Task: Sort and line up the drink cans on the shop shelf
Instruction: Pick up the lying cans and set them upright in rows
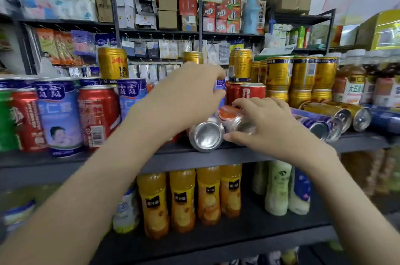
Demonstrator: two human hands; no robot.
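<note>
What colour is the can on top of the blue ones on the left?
The top can is gold with red markings, clearest in the head view.

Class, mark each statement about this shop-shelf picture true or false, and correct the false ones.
1. The left hand grips a blue can. True.
2. The right hand holds an upright green can. False: it holds a red can lying on its side.
3. Gold cans lie on their sides at the right of the shelf. True.
4. The lower shelf holds only cans. False: orange juice bottles stand there.
</note>
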